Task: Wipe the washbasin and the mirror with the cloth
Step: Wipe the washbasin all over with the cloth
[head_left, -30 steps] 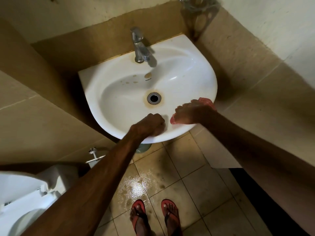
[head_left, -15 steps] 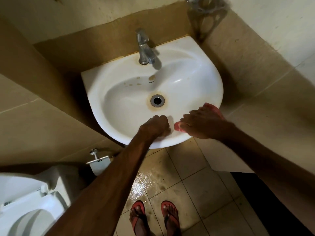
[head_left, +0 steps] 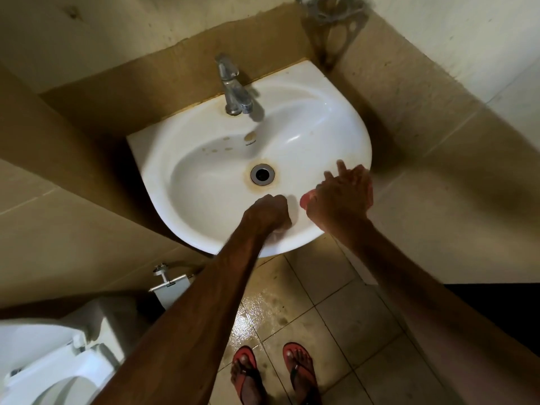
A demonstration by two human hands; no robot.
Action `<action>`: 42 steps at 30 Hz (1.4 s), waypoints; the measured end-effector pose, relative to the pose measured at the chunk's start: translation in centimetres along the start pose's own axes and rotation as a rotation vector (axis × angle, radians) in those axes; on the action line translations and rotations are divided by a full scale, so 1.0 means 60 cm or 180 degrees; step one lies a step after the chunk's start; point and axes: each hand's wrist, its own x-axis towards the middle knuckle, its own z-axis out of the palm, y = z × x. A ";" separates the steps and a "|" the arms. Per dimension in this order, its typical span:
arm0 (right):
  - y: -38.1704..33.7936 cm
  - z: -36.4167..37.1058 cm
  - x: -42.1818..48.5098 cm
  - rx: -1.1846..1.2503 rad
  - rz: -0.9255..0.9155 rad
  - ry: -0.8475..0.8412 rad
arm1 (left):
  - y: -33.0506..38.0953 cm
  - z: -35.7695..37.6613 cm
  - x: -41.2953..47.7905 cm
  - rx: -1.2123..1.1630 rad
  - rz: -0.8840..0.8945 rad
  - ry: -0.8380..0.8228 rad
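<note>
The white washbasin (head_left: 336,121) is fixed in a tiled corner, with brown stains around its drain (head_left: 262,174) and near the tap (head_left: 233,89). My right hand (head_left: 342,197) lies on the basin's front right rim with the fingers spread, pressing a pink cloth (head_left: 306,199) flat. Only the cloth's edges show past the hand. My left hand (head_left: 267,211) is a closed fist resting on the front rim, just left of the cloth. No mirror is in view.
A white toilet (head_left: 43,361) stands at the lower left, with a metal wall fitting (head_left: 166,279) beside it. A metal holder (head_left: 330,10) hangs on the wall above the basin's right corner. The tiled floor (head_left: 263,311) is wet under the basin, by my feet in red sandals (head_left: 245,372).
My right hand has slid the cloth to the right along the front rim, and its fingers have spread. The left fist has stayed on the rim.
</note>
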 end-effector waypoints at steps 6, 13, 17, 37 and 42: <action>-0.056 0.033 -0.108 0.1329 0.0662 0.0888 | -0.015 0.006 0.013 0.0000 -0.0010 -0.0056; -0.181 0.017 -0.167 0.2744 0.1562 0.0842 | -0.027 -0.002 0.027 0.0447 0.0180 -0.0255; -0.184 0.033 -0.167 0.3213 0.1565 0.0917 | -0.044 0.004 0.034 0.0479 0.0250 -0.0405; -0.070 0.009 -0.097 0.1878 0.1330 0.0566 | -0.046 0.009 0.022 0.0650 0.0341 -0.0575; -0.072 0.009 -0.084 0.1561 0.1317 0.0475 | -0.020 -0.012 0.024 0.0557 0.0219 -0.0525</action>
